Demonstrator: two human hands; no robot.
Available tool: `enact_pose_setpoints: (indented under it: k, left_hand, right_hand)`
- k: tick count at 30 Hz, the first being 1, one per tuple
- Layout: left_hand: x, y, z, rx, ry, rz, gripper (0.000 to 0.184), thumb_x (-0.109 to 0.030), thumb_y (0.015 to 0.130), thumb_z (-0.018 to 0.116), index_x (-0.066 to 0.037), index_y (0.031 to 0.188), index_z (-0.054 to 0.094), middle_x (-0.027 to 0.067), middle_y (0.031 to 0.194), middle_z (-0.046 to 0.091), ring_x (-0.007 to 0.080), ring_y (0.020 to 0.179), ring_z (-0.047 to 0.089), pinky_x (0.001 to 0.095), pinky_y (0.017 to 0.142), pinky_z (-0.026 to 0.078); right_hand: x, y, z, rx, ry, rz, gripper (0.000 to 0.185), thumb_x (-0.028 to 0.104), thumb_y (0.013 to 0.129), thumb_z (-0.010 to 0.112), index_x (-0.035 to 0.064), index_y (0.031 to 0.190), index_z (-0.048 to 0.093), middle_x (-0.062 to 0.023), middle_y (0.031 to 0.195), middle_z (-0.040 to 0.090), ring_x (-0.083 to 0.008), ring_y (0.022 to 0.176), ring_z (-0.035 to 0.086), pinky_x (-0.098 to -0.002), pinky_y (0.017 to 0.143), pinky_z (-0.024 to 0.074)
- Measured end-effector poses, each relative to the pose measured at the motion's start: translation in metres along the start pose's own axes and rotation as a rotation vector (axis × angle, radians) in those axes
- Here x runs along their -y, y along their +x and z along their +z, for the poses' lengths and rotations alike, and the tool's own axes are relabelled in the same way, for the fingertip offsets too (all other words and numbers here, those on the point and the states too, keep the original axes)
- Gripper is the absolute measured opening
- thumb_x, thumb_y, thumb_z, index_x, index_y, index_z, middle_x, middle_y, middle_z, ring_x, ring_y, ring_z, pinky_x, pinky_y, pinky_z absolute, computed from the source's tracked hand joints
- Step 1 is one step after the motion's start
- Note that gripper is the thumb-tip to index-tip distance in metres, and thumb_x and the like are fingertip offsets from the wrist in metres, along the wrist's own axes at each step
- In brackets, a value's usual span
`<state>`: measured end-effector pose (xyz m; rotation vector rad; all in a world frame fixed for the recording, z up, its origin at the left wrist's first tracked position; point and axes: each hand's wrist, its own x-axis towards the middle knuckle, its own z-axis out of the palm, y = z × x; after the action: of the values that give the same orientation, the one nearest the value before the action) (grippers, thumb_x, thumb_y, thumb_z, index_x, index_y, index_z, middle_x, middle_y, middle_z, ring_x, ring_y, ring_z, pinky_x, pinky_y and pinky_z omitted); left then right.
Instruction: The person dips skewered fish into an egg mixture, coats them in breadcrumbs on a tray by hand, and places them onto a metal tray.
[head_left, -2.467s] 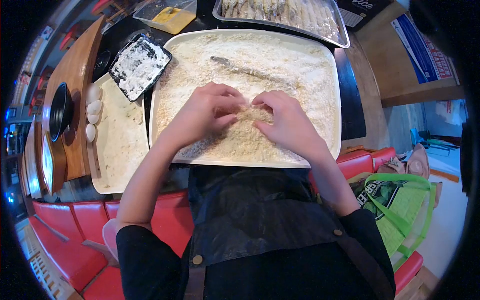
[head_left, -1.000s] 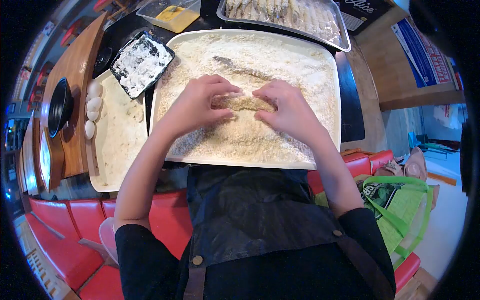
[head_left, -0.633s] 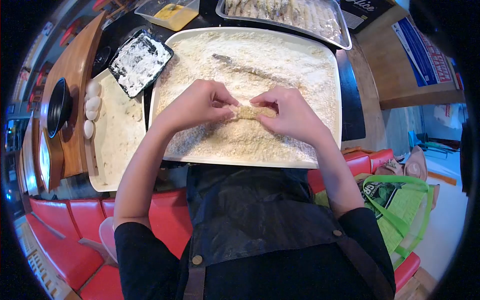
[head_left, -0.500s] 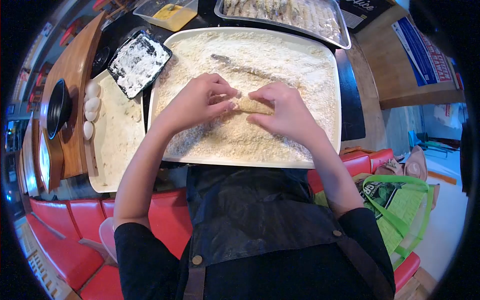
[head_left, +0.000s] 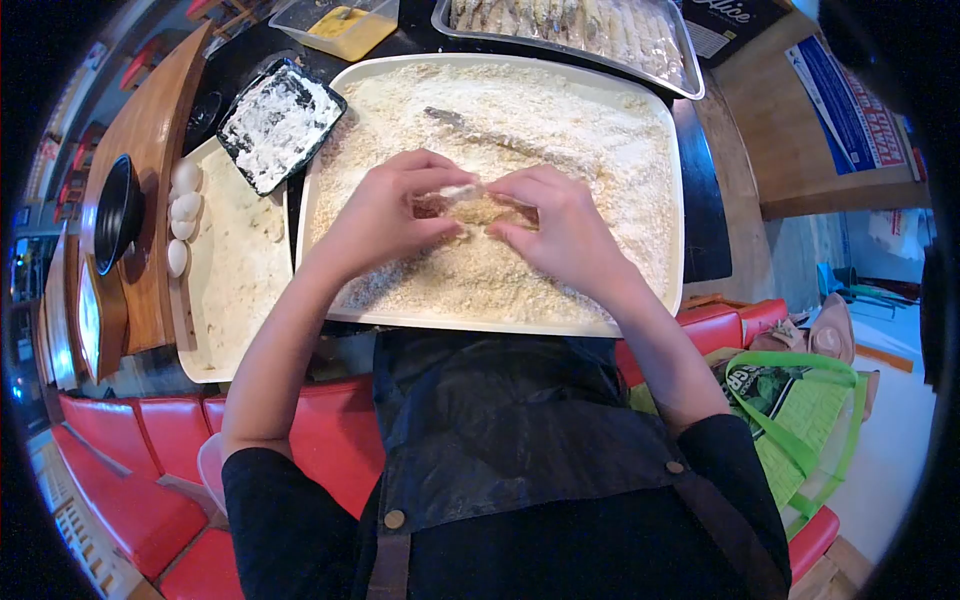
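Note:
Over a large white tray [head_left: 678, 250] of pale crumbs [head_left: 470, 290], a crumb-coated piece [head_left: 483, 211] lies between my two hands. My left hand [head_left: 400, 212] has its fingers curled round the left end of the piece. From the other side, my right hand [head_left: 555, 222] grips its right end between thumb and fingers. The two hands' fingertips nearly meet above it. Farther back in the crumbs rests a long, thin, partly coated piece [head_left: 490, 137] with a dark end, touched by neither hand.
Behind the tray is a metal tray [head_left: 690, 85] of coated pieces. A tub of yellow liquid [head_left: 350, 35] stands at the back left. Left are a black dish of white powder [head_left: 280, 128], several eggs [head_left: 184, 207], a floury tray [head_left: 215, 374] and a black bowl [head_left: 120, 215].
Both hands have shifted slightly left with the coated piece, and my left fingers now reach farther over it. Earlier the piece was raised and showed more; it now sits lower between the fingers.

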<state>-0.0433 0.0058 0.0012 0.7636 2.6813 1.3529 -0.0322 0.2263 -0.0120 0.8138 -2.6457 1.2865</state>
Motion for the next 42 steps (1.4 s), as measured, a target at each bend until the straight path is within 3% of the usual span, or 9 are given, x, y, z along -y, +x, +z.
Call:
enact_pose_setpoints:
  k: [5,7,14,16,23,28,30,37,42]
  left_hand:
    - [0.013,-0.009,-0.012,0.072,-0.079,-0.194,0.023,-0.002,0.076,0.077,-0.001,0.099,0.073,0.0085,0.095,0.069,0.0175,0.084,0.067,0.027,0.076,0.054]
    - [0.021,-0.01,-0.011,0.082,-0.081,-0.154,0.023,-0.002,0.076,0.076,-0.002,0.098,0.073,0.0086,0.095,0.069,0.0172,0.083,0.067,0.027,0.075,0.054]
    - [0.025,-0.004,-0.018,0.109,-0.016,0.027,0.017,-0.001,0.079,0.073,0.0,0.095,0.073,0.0074,0.087,0.069,0.013,0.074,0.067,0.0255,0.067,0.054]
    - [0.011,-0.004,-0.021,0.053,-0.031,-0.042,0.018,-0.002,0.077,0.074,-0.002,0.096,0.074,0.0071,0.089,0.07,0.0143,0.077,0.066,0.0264,0.07,0.053]
    - [0.025,-0.003,-0.023,0.214,-0.032,-0.205,0.029,-0.006,0.076,0.075,-0.005,0.105,0.072,0.0083,0.099,0.066,0.0156,0.081,0.064,0.0282,0.069,0.052]
    - [0.004,0.001,-0.017,0.143,0.114,0.059,0.038,-0.009,0.074,0.077,-0.006,0.111,0.068,0.0102,0.103,0.065,0.0218,0.09,0.065,0.0312,0.079,0.052]
    - [0.0,0.003,-0.006,0.143,0.144,0.13,0.038,-0.008,0.075,0.076,-0.006,0.112,0.067,0.0104,0.104,0.065,0.0243,0.093,0.065,0.0324,0.082,0.052]
    - [0.0,0.016,0.0,0.385,-0.159,-0.207,0.031,-0.009,0.077,0.074,-0.005,0.107,0.07,0.0103,0.084,0.066,0.0206,0.077,0.063,0.0316,0.074,0.051]
    - [0.005,0.016,0.01,0.159,0.014,0.095,0.029,-0.014,0.077,0.076,-0.004,0.103,0.072,0.0091,0.085,0.066,0.0216,0.078,0.064,0.0317,0.072,0.052]
  right_hand:
    - [0.012,0.013,0.013,0.037,-0.001,0.023,0.02,0.015,0.076,0.073,0.0002,0.089,0.07,-0.0178,0.086,0.065,-0.0341,0.091,0.061,-0.0415,0.084,0.0489]
    - [0.013,0.019,0.018,0.153,-0.047,0.09,0.018,0.015,0.076,0.072,0.0003,0.087,0.071,-0.0183,0.085,0.065,-0.0343,0.091,0.061,-0.0423,0.084,0.0487]
    - [0.013,0.018,0.02,0.095,-0.088,0.074,0.015,0.012,0.077,0.07,0.0001,0.086,0.072,-0.0182,0.082,0.066,-0.0347,0.089,0.061,-0.0429,0.083,0.0494]
    - [0.013,0.01,0.015,-0.048,-0.056,0.017,0.016,0.012,0.077,0.07,0.0002,0.087,0.072,-0.0178,0.082,0.066,-0.0346,0.088,0.062,-0.0423,0.082,0.0498]
    - [0.008,0.005,0.005,0.12,-0.041,0.172,0.023,0.013,0.076,0.071,0.0014,0.095,0.072,-0.0173,0.09,0.067,-0.0333,0.096,0.061,-0.0412,0.089,0.0481]
    - [0.0,-0.009,-0.009,-0.052,-0.072,0.012,0.028,0.011,0.076,0.07,0.0018,0.103,0.07,-0.0171,0.09,0.067,-0.0329,0.097,0.061,-0.0402,0.09,0.0478]
    - [-0.003,-0.017,-0.021,0.055,-0.054,0.098,0.03,0.01,0.076,0.069,0.0016,0.105,0.069,-0.0176,0.092,0.067,-0.0331,0.098,0.06,-0.0402,0.091,0.0478]
    - [0.008,-0.014,-0.037,0.19,0.05,0.24,0.03,0.005,0.075,0.064,0.0,0.104,0.069,-0.018,0.092,0.066,-0.0347,0.094,0.061,-0.0399,0.089,0.0486]
    - [-0.008,-0.014,-0.028,0.078,-0.051,0.059,0.028,0.006,0.073,0.072,0.0014,0.1,0.071,-0.0157,0.087,0.066,-0.0286,0.084,0.064,-0.0347,0.078,0.0512]
